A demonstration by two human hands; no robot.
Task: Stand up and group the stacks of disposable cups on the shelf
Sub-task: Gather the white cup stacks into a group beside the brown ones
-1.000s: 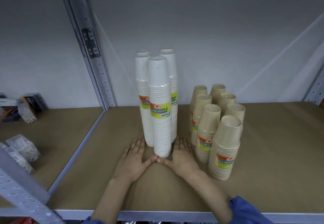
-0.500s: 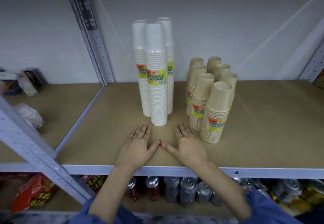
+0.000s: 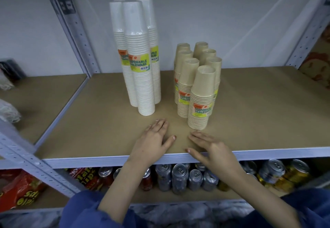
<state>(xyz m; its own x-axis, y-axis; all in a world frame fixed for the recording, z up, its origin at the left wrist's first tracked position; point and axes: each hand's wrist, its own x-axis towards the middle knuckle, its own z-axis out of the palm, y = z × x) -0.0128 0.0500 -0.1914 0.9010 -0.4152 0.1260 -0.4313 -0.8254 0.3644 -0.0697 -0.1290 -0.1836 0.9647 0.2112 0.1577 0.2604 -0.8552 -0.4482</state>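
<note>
- Store shelving, brown board shelf (image 3: 259,120) at chest height, pale wall behind.
- Nearest, at 6 o'clock: blue sleeves (image 3: 80,208). Below the board sits a lower shelf of cans (image 3: 178,176), with snack bags (image 3: 23,194) at 8 o'clock. None of that showed a second ago, so the view has backed off.
- Left hand (image 3: 151,142) lies flat on the board near the front edge, fingers straight and close together, thumb out, holding nothing.
- Right hand (image 3: 212,149) is at the edge itself, fingers straight and slightly spread, also empty. Can't tell if it's touching the board or just hovering.
- Big change: a second ago both hands were up against the foot of the front white stack, thumbs touching. Now they've slid back and split apart, well clear of the cups.
- White stacks (image 3: 141,78), three of them, stand upright and bunched together at 11 o'clock from the hands.
- Tan stacks (image 3: 198,92), seven shorter ones, stand upright in a tight cluster at 1 o'clock, near the white ones but not touching. Neither group has budged.
- My read: everything is standing and sorted by colour, so the hands pulling away looks like job done.
</note>
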